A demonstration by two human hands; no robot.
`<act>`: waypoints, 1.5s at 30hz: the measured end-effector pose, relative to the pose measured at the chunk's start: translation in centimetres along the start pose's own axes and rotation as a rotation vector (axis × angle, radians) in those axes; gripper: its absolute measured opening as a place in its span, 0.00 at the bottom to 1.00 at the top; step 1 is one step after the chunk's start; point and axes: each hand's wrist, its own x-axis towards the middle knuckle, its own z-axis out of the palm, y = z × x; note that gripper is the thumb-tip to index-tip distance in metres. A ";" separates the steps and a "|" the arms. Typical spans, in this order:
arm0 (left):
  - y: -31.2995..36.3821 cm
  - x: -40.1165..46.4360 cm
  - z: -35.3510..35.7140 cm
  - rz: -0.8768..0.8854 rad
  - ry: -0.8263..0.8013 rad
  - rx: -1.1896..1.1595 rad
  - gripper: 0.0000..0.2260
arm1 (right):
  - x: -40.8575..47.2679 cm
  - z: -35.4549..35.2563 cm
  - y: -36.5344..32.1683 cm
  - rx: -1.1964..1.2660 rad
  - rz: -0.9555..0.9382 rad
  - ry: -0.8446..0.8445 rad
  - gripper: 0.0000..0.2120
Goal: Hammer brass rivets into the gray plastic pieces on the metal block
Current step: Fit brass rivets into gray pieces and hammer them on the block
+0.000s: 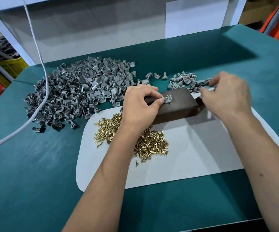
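We note the left hand [141, 104] pinching a small gray plastic piece [167, 100] between thumb and forefinger, holding it flat on top of the dark rectangular metal block [177, 106]. Two short brass rivets [168, 97] stand upright in it, just beyond the pinch; in our judgement the hold steadies them for striking. The right hand [227, 96] is blurred, fingers curled toward the small heap of riveted gray pieces [183, 79] behind the block; we cannot tell whether it holds anything. No hammer is identifiable. Loose brass rivets [152, 143] lie heaped on the white mat [194, 156] under the left wrist, and unworked gray pieces [78, 91] lie piled left of the pinch, both within reach.
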 end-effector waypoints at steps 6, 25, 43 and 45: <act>-0.1 -0.1 -0.1 -0.030 0.011 -0.028 0.04 | 0.8 -1.2 1.8 -0.115 0.120 -0.222 0.27; -0.2 0.3 0.4 -0.137 -0.065 -0.096 0.11 | -0.2 -4.7 -1.7 0.211 -0.161 -0.261 0.20; -0.1 0.2 0.2 -0.180 -0.077 -0.123 0.06 | -2.2 -5.1 -5.3 -0.123 -0.403 -0.292 0.15; 0.0 0.3 0.2 -0.178 -0.072 -0.105 0.05 | -2.2 -5.5 -5.4 0.033 -0.422 -0.119 0.15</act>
